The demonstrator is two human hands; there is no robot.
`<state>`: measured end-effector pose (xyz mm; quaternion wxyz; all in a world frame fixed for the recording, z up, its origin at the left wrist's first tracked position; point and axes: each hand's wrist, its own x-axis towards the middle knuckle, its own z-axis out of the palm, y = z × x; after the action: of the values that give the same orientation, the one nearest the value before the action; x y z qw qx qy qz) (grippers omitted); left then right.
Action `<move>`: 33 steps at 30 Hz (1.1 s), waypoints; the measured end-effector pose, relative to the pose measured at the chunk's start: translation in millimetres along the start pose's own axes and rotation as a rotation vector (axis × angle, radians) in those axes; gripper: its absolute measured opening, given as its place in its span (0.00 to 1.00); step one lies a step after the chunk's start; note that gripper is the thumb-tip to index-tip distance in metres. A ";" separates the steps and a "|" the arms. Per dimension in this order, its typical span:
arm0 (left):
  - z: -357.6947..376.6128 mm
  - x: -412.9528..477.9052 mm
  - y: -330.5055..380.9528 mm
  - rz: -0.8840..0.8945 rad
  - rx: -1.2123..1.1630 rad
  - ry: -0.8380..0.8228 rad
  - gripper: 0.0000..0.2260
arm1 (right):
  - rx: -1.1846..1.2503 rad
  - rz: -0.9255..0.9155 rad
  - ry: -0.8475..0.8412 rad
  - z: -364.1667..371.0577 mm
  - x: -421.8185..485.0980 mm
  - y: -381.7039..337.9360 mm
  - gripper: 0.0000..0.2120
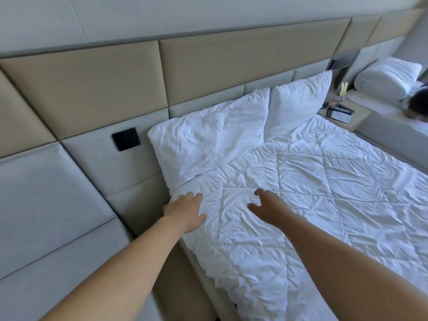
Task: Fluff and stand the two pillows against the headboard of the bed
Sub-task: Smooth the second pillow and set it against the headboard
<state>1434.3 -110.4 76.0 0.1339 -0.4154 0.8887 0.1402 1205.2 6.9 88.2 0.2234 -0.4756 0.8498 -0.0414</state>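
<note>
Two white pillows lean side by side against the padded headboard (203, 96). The near pillow (208, 140) is crumpled and tilted back; the far pillow (298, 103) stands more upright behind it. A white quilted duvet (312, 186) covers the bed below them. My left hand (187, 209) reaches over the duvet's near corner, just below the near pillow, fingers relaxed and holding nothing. My right hand (268, 207) hovers over the duvet a little to the right, fingers spread, also holding nothing.
A black square panel (126, 139) is set in the headboard left of the pillows. A bedside shelf (340, 112) with small items sits beyond the far pillow. A second bed with a pillow (386, 77) lies at the far right.
</note>
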 end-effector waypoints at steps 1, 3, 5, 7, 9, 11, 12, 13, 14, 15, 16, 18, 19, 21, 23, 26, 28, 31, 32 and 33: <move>0.6 -2.3 -1.0 -0.006 -0.001 -0.013 0.30 | -0.010 -0.001 -0.008 1.1 -2.9 -0.4 0.30; 0.6 -5.3 -0.3 -0.006 0.006 -0.035 0.30 | -0.029 -0.013 -0.015 2.5 -5.8 -1.3 0.30; 0.6 -7.4 2.5 0.005 0.013 -0.048 0.30 | -0.027 -0.021 -0.012 1.9 -6.9 -3.0 0.29; -0.6 -8.3 4.3 0.008 0.010 -0.051 0.30 | -0.019 -0.032 -0.006 -0.3 -5.9 -5.3 0.29; -1.2 -8.5 4.7 0.009 0.017 -0.047 0.30 | -0.033 -0.048 -0.006 -2.7 -4.1 -7.7 0.28; -2.1 -7.1 4.4 0.010 0.022 -0.041 0.29 | -0.047 -0.067 -0.012 -4.6 -1.8 -9.7 0.28; -3.2 -6.0 4.5 0.009 0.027 -0.039 0.29 | -0.050 -0.073 -0.013 -5.4 -0.6 -10.2 0.28; -5.3 -4.6 4.8 0.008 0.030 -0.042 0.29 | -0.054 -0.077 -0.014 -6.7 0.7 -10.6 0.28; -7.1 -3.2 5.5 0.005 0.031 -0.055 0.29 | -0.058 -0.078 -0.017 -7.3 1.7 -10.3 0.28; -9.0 -1.6 6.5 0.002 0.032 -0.066 0.29 | -0.063 -0.082 -0.017 -8.2 3.2 -10.0 0.27; -10.7 0.9 7.4 0.003 0.038 -0.073 0.28 | -0.066 -0.086 -0.011 -9.3 5.2 -9.2 0.27; -14.4 5.8 9.5 0.007 0.051 -0.076 0.27 | -0.059 -0.084 -0.005 -11.5 9.0 -7.4 0.27; -16.3 9.4 10.0 0.006 0.055 -0.072 0.27 | -0.053 -0.083 -0.004 -12.8 12.0 -6.5 0.27; -19.3 17.7 8.9 0.007 0.062 -0.066 0.27 | -0.041 -0.083 -0.009 -14.2 19.8 -4.9 0.27; -23.0 28.5 5.9 0.009 0.057 -0.062 0.26 | -0.029 -0.079 -0.017 -14.2 30.5 -3.7 0.27; -28.7 52.1 -2.5 0.017 0.060 -0.076 0.26 | -0.010 -0.063 -0.039 -10.3 50.9 -4.5 0.28; -32.2 76.4 -10.4 0.034 0.052 -0.076 0.26 | -0.005 -0.050 -0.051 -5.5 70.3 -6.9 0.28; -37.2 121.5 -20.3 0.069 0.031 -0.062 0.26 | 0.005 -0.007 -0.066 3.6 99.9 -11.1 0.29; -38.4 136.8 -22.3 0.083 0.015 -0.070 0.26 | 0.002 0.011 -0.077 6.0 109.6 -12.9 0.29; -39.1 151.2 -24.3 0.096 0.003 -0.080 0.26 | -0.005 0.028 -0.092 7.9 118.6 -15.5 0.29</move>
<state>1354.8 -245.4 55.2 0.1633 -0.3660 0.9018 0.1618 1167.7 -98.4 45.2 0.2616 -0.4657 0.8453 -0.0144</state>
